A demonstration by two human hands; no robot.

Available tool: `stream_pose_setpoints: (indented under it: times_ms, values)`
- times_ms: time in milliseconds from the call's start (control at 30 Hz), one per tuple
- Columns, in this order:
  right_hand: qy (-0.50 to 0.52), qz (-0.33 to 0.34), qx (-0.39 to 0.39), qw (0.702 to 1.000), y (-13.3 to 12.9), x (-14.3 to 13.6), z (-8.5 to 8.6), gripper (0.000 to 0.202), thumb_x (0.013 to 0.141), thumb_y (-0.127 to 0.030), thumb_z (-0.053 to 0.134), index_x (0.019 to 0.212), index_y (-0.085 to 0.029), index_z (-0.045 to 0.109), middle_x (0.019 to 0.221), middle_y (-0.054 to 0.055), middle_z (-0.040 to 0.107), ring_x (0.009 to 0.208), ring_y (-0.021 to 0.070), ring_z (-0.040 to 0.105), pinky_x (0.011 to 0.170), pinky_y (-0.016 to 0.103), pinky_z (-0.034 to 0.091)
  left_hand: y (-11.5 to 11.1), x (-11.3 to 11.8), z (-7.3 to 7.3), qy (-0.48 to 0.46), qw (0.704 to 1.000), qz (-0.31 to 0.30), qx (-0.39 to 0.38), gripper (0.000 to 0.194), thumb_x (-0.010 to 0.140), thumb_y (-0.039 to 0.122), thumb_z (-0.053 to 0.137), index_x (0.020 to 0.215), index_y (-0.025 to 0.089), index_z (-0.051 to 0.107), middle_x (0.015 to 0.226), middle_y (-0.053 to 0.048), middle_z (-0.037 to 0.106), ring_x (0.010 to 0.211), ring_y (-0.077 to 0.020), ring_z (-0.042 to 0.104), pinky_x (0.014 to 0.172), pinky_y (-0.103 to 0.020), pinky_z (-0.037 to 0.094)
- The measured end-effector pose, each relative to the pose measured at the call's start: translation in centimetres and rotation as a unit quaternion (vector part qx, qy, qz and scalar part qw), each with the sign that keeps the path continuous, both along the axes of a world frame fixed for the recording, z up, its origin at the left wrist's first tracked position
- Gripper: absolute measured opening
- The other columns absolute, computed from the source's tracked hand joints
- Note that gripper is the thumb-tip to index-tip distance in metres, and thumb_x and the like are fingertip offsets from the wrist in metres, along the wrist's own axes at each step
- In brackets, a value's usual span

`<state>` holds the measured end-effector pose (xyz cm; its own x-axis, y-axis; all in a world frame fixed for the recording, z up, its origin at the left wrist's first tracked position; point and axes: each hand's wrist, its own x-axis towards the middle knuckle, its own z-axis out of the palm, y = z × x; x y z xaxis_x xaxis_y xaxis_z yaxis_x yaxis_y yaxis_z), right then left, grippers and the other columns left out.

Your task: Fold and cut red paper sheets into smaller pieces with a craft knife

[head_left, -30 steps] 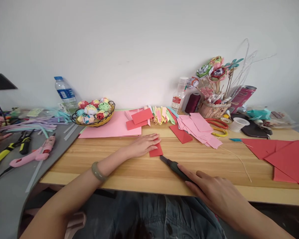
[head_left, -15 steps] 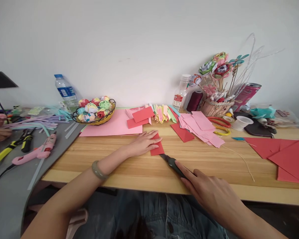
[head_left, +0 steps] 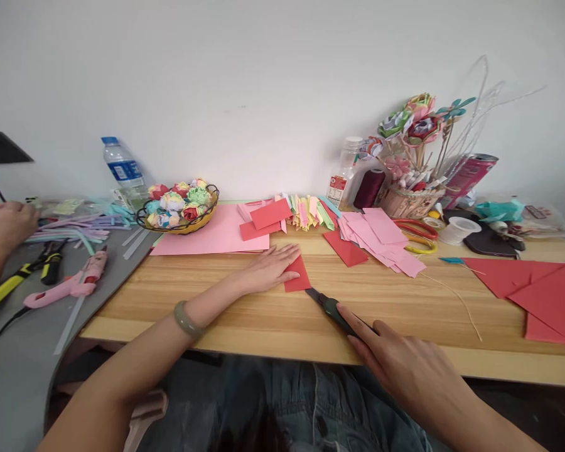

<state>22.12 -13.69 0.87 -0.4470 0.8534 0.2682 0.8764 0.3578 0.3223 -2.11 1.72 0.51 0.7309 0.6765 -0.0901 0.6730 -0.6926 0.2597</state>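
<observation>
My left hand point(head_left: 273, 269) lies flat on a small red paper piece point(head_left: 298, 276), its fingers stretched out and covering the piece's left and upper part. Closed around the dark handle of a utility knife point(head_left: 335, 312), my right hand point(head_left: 400, 351) has its index finger along the top. The blade's tip is at the lower right corner of the red piece; whether it touches the paper I cannot tell. Just behind are loose red paper pieces point(head_left: 270, 214) and a fanned pile of pink paper pieces point(head_left: 381, 237).
A basket of paper flowers point(head_left: 179, 220) sits on pink sheets at the back left. Scissors point(head_left: 421, 242) and a flower pot point(head_left: 412, 202) stand back right, with red sheets point(head_left: 550, 295) at right. On the grey mat are a pink glue gun point(head_left: 70, 287) and another person's hand point(head_left: 9, 223).
My left hand's fingers have shifted slightly on the red piece, and the knife has moved slightly right. The other person's hand has come further into view at far left.
</observation>
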Motion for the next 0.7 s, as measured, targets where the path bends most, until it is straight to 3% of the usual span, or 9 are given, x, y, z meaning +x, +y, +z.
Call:
stream_pose_setpoints:
  times_ms: [233, 700]
  values:
    - [-0.011, -0.018, -0.023, 0.999, 0.4, -0.5, 0.5, 0.049, 0.082, -0.034, 0.054, 0.130, -0.026, 0.046, 0.064, -0.003, 0.062, 0.038, 0.0147, 0.057, 0.030, 0.024, 0.032, 0.3, 0.0, -0.6, 0.003, 1.000, -0.007, 0.012, 0.062, 0.092, 0.053, 0.021, 0.144, 0.019, 0.012, 0.150, -0.006, 0.010, 0.138, -0.0173, 0.009, 0.111, -0.039, 0.009]
    - [-0.029, -0.095, -0.151, 0.983, 3.2, -2.1, 1.7, 0.048, 0.092, -0.034, 0.036, 0.139, -0.028, 0.030, 0.081, 0.005, 0.067, 0.061, 0.0222, 0.066, 0.045, 0.028, 0.044, 0.1, 0.2, -0.1, 0.030, 0.999, 0.008, 0.022, 0.062, 0.093, 0.051, 0.023, 0.142, 0.014, 0.019, 0.150, -0.009, 0.007, 0.138, -0.0190, 0.001, 0.111, -0.038, 0.008]
